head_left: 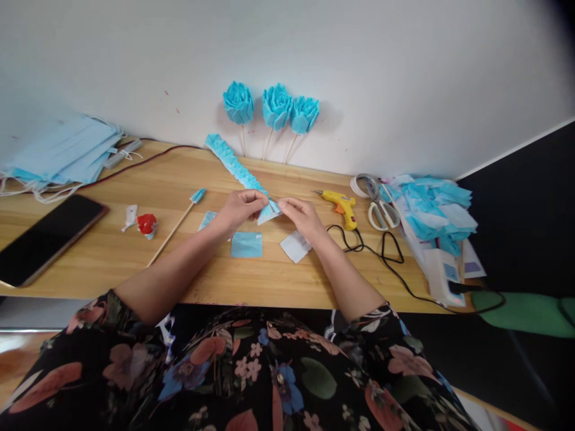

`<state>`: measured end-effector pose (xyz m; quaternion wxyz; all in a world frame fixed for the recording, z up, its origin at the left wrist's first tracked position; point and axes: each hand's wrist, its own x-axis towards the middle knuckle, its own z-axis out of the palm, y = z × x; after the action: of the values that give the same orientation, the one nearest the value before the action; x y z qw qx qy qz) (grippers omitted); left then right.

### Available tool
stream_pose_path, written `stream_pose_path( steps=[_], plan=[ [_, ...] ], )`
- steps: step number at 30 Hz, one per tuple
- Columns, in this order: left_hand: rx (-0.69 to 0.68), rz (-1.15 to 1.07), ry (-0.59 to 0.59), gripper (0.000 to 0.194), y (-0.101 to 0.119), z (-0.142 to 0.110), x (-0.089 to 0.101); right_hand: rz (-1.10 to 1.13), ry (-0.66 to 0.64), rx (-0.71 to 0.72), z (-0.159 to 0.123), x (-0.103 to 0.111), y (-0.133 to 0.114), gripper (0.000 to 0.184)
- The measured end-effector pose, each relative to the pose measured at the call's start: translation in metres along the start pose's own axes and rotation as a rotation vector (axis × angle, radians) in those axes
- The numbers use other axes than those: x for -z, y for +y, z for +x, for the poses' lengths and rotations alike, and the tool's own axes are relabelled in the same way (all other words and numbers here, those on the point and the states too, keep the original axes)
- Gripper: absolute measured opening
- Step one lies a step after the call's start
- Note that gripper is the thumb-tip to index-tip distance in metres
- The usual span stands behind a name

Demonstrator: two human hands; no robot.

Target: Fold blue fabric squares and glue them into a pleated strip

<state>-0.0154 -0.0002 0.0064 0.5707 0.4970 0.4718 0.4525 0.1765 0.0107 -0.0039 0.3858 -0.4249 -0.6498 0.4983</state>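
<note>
Between my hands is a small piece of folded blue-and-white fabric [268, 212], pale side partly up. My left hand [245, 208] pinches its left side, and my right hand [300, 216] pinches its right corner. Just beyond, a row of folded blue petals [231, 163] runs up and left across the table. A flat blue square [247, 245] lies below my hands, with another blue piece [208, 219] partly hidden by my left wrist. Near my right wrist rests a whitish square [295, 246]. Left of my left forearm lies a stick with a blue bud [197, 195] at its tip.
Three blue fabric flowers [277, 106] on sticks lean against the wall. Rightward are a yellow glue gun [340, 206] with its cord, scissors [383, 215], a tape roll [358, 186], blue scraps [438, 209] and a power strip [442, 276]. Leftward lie a phone [49, 239], face masks [67, 152] and a red wrapper [147, 224].
</note>
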Motion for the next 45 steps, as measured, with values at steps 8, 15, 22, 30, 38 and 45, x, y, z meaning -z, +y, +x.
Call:
stream_pose_path(
  steps=[8,15,22,30,38,45],
  plan=[
    [0.019,-0.006,0.035,0.013,-0.0012,0.0001,-0.0025,0.066,-0.048,-0.076,0.0002,-0.003,-0.0017,0.03],
    [-0.001,0.004,0.029,0.018,-0.0016,-0.0009,-0.0035,0.093,-0.07,-0.105,0.0001,-0.0021,0.001,0.033],
    [-0.025,0.016,0.011,0.019,-0.0051,-0.0003,-0.0029,0.104,-0.092,-0.135,-0.0011,-0.0026,-0.0033,0.034],
    [-0.04,0.055,-0.01,0.018,-0.0065,-0.0013,-0.0045,0.126,-0.131,-0.136,-0.0024,-0.0036,-0.0037,0.032],
    [-0.003,-0.042,-0.022,0.022,-0.0074,-0.0013,-0.0038,0.052,-0.065,-0.084,0.0004,0.0002,0.0014,0.028],
    [0.042,-0.149,-0.077,0.026,-0.0074,-0.0028,-0.0045,0.1,-0.019,-0.086,0.0013,0.0008,-0.0017,0.028]
  ],
)
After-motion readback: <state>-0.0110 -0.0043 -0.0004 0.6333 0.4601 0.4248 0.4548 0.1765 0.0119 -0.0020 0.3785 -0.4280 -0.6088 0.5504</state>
